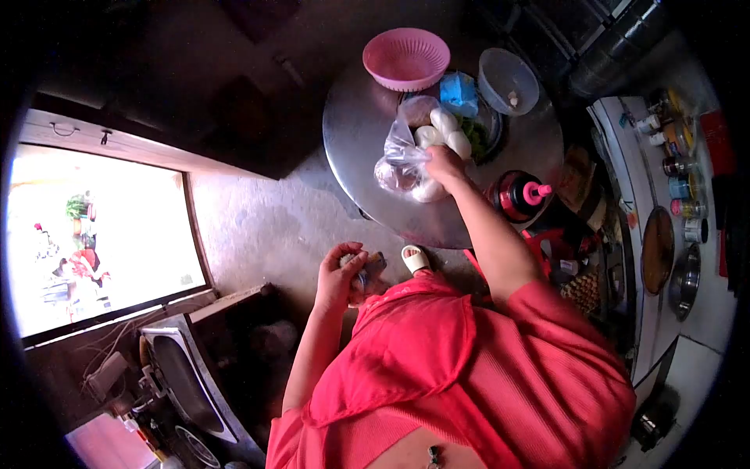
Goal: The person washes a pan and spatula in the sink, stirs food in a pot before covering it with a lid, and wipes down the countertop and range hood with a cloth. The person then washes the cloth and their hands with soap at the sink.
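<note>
Over the round metal table, my right hand is closed on the edge of a clear plastic bag. Several smooth white rounded pieces lie in and against the bag, beside my fingers; their kind is unclear. Just beyond them are a blue packet and some green leaves on a dark-rimmed tray. My left hand is lower down, in front of my red clothing, with its fingers curled round a small pale thing. What it is I cannot make out.
The metal table also bears a pink basket, a translucent bowl and a black bottle with a pink top. A sink is at lower left. Jars line the counter on the right.
</note>
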The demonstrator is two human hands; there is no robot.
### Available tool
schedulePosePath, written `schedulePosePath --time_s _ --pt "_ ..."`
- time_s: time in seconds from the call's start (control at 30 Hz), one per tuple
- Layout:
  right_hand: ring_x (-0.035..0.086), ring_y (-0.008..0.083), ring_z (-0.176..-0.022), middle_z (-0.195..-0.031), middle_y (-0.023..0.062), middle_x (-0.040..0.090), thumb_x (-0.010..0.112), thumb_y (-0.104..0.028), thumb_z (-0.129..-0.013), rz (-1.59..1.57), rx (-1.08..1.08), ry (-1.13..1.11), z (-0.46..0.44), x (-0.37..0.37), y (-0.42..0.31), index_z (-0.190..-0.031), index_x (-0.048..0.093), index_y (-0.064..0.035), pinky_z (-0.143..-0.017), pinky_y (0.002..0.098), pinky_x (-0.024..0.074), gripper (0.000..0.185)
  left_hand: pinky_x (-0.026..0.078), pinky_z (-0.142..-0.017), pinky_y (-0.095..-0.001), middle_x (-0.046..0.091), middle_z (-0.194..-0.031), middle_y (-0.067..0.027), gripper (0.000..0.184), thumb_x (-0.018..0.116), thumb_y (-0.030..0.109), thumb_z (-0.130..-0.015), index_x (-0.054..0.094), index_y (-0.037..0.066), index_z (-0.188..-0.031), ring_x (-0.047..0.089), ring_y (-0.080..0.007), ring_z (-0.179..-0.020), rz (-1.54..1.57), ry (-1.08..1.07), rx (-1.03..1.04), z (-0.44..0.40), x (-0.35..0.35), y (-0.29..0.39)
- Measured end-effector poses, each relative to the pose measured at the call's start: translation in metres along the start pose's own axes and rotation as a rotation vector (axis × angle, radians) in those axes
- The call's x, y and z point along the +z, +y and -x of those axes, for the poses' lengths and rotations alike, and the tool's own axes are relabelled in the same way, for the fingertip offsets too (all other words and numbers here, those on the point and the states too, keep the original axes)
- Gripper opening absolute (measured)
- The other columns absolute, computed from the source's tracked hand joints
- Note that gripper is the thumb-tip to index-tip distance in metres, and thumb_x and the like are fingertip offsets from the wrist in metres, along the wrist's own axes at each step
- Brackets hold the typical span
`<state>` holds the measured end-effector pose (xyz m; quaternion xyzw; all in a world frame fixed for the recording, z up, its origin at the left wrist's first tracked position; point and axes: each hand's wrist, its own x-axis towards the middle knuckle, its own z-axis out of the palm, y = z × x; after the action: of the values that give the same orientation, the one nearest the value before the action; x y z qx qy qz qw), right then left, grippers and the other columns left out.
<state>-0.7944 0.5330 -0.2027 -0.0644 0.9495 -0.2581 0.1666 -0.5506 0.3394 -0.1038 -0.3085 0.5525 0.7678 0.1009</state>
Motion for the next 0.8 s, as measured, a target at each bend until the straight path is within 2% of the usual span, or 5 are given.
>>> schedulePosePath --time_s 0.13,0.23,0.37,0.63,0.8 --pt "0.057 0.0305 -0.076 -0.082 0.0156 0.058 0.060 -0.015 -0.068 -0.178 -0.291 0.322 0.000 0.011 0.010 -0.085 0.058 -0.0007 -0.072 0.0343 0.0445 0.022 0.043 -0.045 -0.0227 0.057 -0.077 -0.0041 0.022 0.059 0.022 -0.081 0.055 0.004 -0.093 0.054 -0.0109 -0.060 0.019 -0.015 -0.016 -0.016 0.002 0.019" --pt "0.056 0.0281 -0.074 -0.081 0.0152 0.056 0.063 -0.015 -0.068 -0.528 -0.226 0.179 0.003 0.006 0.004 -0.084 0.055 0.0019 -0.071 0.0321 0.0443 0.024 0.041 -0.044 -0.0217 0.057 -0.076 -0.0048 0.025 0.057 0.027 -0.083 0.055 0.004 -0.093 0.053 -0.0098 -0.059 0.005 -0.078 -0.041 -0.032 0.000 0.031" --pt "0.054 0.0299 -0.083 -0.090 0.0165 0.055 0.062 -0.014 -0.069 -0.424 -0.240 0.454 0.028 -0.016 -0.016 -0.091 0.053 0.0009 -0.072 0.0336 0.0443 0.028 0.047 -0.053 -0.0287 0.056 -0.076 -0.0075 0.026 0.053 0.022 -0.085 0.053 0.000 -0.098 0.056 -0.0146 -0.062 -0.263 -0.113 0.088 -0.049 0.029 0.048" --pt "0.049 0.0287 -0.088 -0.089 0.0110 0.052 0.055 -0.003 -0.066 -0.212 -0.553 0.134 0.088 -0.013 -0.030 -0.072 0.054 -0.0016 -0.078 0.0356 0.0414 0.007 0.047 -0.071 -0.0388 0.057 -0.096 -0.0153 0.098 0.068 0.008 -0.063 0.006 0.023 -0.137 0.059 -0.0309 -0.081 -1.140 -0.367 0.324 -0.139 0.083 0.032" --pt "0.049 0.0279 -0.094 -0.098 0.0108 0.050 0.054 -0.011 -0.073 -0.160 -0.669 0.122 0.111 -0.005 -0.013 -0.086 0.056 -0.0029 -0.080 0.0346 0.0429 0.016 0.046 -0.073 -0.0363 0.060 -0.095 -0.0153 0.061 0.063 0.014 -0.066 0.040 0.018 -0.122 0.058 -0.0298 -0.088 -1.314 -0.686 0.367 -0.183 0.081 -0.009"
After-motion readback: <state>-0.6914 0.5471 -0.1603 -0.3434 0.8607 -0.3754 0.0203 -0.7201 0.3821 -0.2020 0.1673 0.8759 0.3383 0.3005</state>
